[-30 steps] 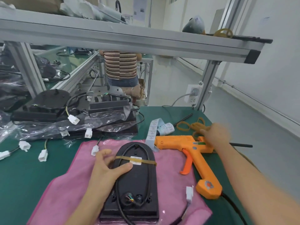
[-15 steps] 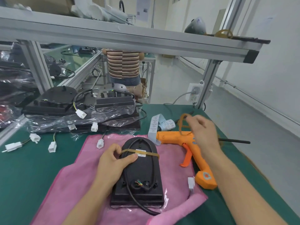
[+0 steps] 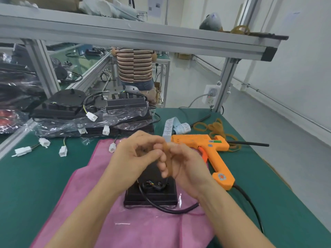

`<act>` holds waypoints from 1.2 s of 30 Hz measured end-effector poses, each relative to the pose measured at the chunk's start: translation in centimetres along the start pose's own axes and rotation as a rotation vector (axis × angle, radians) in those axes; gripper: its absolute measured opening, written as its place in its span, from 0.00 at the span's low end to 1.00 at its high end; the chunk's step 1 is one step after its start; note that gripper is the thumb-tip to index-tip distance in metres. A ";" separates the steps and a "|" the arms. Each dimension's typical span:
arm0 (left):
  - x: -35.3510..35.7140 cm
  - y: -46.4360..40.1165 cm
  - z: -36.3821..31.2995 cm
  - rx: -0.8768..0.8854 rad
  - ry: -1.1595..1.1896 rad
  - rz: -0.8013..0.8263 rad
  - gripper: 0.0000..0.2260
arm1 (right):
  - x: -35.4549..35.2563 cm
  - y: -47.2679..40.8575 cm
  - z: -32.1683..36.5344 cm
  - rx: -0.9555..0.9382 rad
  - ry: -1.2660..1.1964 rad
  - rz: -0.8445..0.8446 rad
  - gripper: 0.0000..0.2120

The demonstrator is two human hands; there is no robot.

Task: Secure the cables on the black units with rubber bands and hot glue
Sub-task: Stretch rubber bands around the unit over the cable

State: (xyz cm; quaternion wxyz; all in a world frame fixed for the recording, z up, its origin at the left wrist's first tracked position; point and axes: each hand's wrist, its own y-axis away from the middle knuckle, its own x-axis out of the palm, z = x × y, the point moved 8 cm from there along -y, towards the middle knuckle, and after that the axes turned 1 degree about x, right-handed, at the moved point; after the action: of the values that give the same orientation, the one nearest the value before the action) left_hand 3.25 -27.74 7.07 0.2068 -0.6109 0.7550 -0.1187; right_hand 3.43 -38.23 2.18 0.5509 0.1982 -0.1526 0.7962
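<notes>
Left hand (image 3: 136, 154) and right hand (image 3: 180, 163) meeting above black unit (image 3: 152, 192), fingers curled, both pinching tan rubber band (image 3: 165, 149). Unit lying on pink cloth (image 3: 125, 221), cable (image 3: 168, 209) looping off its near edge. Glue gun (image 3: 206, 149) lying just right, green tabletop (image 3: 268, 176) edge running close beyond. Aluminium frame (image 3: 143, 38) crossing overhead. Hands hiding unit's upper half; band blurred.

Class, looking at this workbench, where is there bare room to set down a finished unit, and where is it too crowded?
Bare green mat lies left of the pink cloth, below the white connectors. More bare mat sits near the right edge, beyond the glue gun and its cord. Crowded: the bagged black units behind, the rubber bands, and the cloth's centre under both hands.
</notes>
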 end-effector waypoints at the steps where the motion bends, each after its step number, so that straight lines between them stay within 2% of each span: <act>1: -0.1 -0.1 -0.6 0.028 -0.055 0.015 0.14 | 0.0 0.3 -0.1 0.009 0.020 0.030 0.16; 3: -0.2 -0.3 -1.6 0.092 -0.201 0.067 0.12 | 0.0 0.9 -0.4 0.039 0.060 0.069 0.19; 5: 0.5 -0.4 -2.5 0.164 -0.370 0.190 0.10 | -0.1 1.4 -0.7 0.073 0.085 0.109 0.23; 7: 1.7 -0.2 -3.2 0.279 -0.612 0.325 0.13 | -0.1 1.8 -1.2 0.100 0.101 0.141 0.27; 10: 2.7 0.3 -4.0 0.434 -0.808 0.396 0.13 | -0.9 1.9 -1.4 0.107 0.146 0.095 0.25; 15: 3.0 0.9 -3.5 0.449 -0.768 0.392 0.14 | -1.3 2.0 -1.4 0.109 0.153 0.044 0.30; 16: 3.2 1.0 -3.4 0.469 -0.805 0.381 0.11 | -1.4 2.1 -1.7 0.106 0.174 0.021 0.28; 18: 3.4 1.0 -3.5 0.535 -0.876 0.324 0.11 | -1.5 2.1 -2.4 0.111 0.254 -0.020 0.21; 20: 3.4 1.2 -3.6 0.580 -0.876 0.264 0.12 | -1.9 2.2 -2.7 0.115 0.332 -0.062 0.09; 23: 3.1 1.5 -3.8 0.590 -0.818 0.193 0.11 | -2.4 2.6 -2.9 0.190 0.419 -0.031 0.25; 24: 3.0 1.5 -3.7 0.593 -0.794 0.176 0.11 | -2.2 2.7 -2.6 0.201 0.445 -0.006 0.25; 27: 3.4 1.6 -2.9 0.525 -0.671 0.213 0.09 | -1.7 3.2 -1.5 0.175 0.465 0.099 0.10; 29: 2.6 1.7 -2.2 0.399 -0.499 0.170 0.06 | -1.6 3.4 -0.9 0.170 0.460 0.113 0.14; 31: 1.5 2.4 -1.6 0.326 -0.407 0.128 0.06 | -2.2 3.7 -0.4 0.169 0.454 0.028 0.19; 33: 2.2 4.1 -1.1 0.404 -0.538 0.286 0.06 | -3.0 4.3 -0.3 0.176 0.436 -0.069 0.33; 34: 3.1 5.2 -0.6 0.475 -0.663 0.403 0.05 | -3.3 4.9 -0.5 0.191 0.439 -0.099 0.36; 36: 4.5 7.0 0.8 0.560 -0.897 0.560 0.06 | -3.1 6.2 -1.9 0.269 0.423 -0.117 0.35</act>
State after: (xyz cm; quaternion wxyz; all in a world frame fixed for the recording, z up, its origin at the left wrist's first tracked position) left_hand -3.23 -30.49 2.61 0.6818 -0.3015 0.6663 0.0154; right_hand -1.67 -42.08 -1.13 0.5845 0.1072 0.0853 0.7997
